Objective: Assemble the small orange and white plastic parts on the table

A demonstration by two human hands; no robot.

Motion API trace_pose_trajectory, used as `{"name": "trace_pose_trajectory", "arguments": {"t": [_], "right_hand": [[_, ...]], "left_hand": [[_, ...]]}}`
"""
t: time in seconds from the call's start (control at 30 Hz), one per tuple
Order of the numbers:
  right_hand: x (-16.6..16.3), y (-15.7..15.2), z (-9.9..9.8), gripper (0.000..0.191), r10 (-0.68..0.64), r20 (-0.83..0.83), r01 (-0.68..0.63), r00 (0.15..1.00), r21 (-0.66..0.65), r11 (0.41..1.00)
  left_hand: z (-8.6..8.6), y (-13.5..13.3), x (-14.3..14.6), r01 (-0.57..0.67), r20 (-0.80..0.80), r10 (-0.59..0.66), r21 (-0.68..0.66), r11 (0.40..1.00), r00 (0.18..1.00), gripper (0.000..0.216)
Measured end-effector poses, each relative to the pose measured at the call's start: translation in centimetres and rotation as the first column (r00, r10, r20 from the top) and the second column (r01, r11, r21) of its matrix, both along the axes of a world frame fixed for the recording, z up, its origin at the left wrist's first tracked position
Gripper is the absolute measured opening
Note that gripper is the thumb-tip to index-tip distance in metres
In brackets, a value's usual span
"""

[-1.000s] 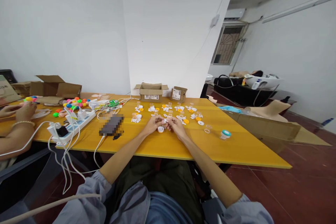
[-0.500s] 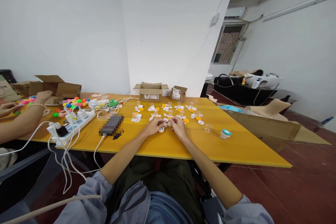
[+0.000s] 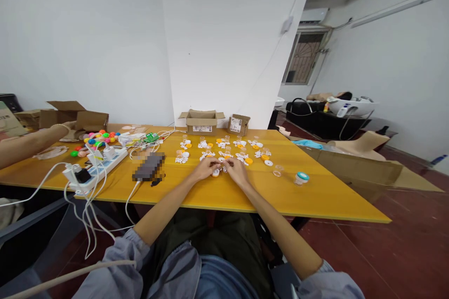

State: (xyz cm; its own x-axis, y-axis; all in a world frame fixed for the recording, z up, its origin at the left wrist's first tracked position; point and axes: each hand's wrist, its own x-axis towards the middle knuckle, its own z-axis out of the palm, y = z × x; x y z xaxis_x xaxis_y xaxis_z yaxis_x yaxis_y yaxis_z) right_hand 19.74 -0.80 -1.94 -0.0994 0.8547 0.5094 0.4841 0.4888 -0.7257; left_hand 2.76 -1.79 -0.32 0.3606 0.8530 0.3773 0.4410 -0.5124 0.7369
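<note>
L hand (image 3: 206, 167) & R hand (image 3: 236, 171), same spot as before, both pinch small white part (image 3: 221, 162) between them. Co-worker's hand (image 3: 66, 125), far left of L hand, now at cardboard box (image 3: 87, 119).

A single camera sits on the person's head and looks forward and somewhat down, along both forearms to the left hand (image 3: 206, 168) and right hand (image 3: 237, 171), which meet at mid-frame over the yellow table (image 3: 315, 196). The view is wide and takes in much of the room: the person's lap (image 3: 217, 243) fills the lower edge, the white pillar (image 3: 228, 56) rises straight ahead, a co-worker's arm (image 3: 31, 142) enters at far left, and the window (image 3: 303, 58) lies to the right. Small things on the table show only as specks
</note>
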Motion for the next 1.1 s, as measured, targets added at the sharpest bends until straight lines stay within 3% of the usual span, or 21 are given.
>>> {"name": "trace_pose_trajectory", "arguments": {"t": [0.3, 0.57, 0.83, 1.1], "right_hand": [[-0.2, -0.3, 0.1, 0.024, -0.059, 0.036, 0.056, 0.998, 0.060, 0.997], [-0.1, -0.2, 0.0, 0.023, 0.025, 0.003, -0.025, 1.000, 0.077, 0.997], [-0.1, -0.1, 0.0, 0.026, 0.016, -0.056, -0.012, 0.998, 0.078, 0.997], [-0.4, -0.9, 1.1, 0.030, 0.149, -0.150, -0.146, 0.977, 0.028, 0.989]], "left_hand": [[0.2, -0.2, -0.1, -0.020, 0.010, 0.020, 0.038, 0.999, 1.000, 0.020], [0.5, -1.8, -0.7, 0.051, -0.193, -0.029, 0.113, 0.992, 0.981, 0.036], [0.6, -2.5, -0.8, 0.010, -0.244, 0.028, 0.153, 0.988, 0.969, 0.013], [1.4, -2.3, -0.5, 0.016, -0.149, 0.011, 0.184, 0.983, 0.989, 0.008]]}}
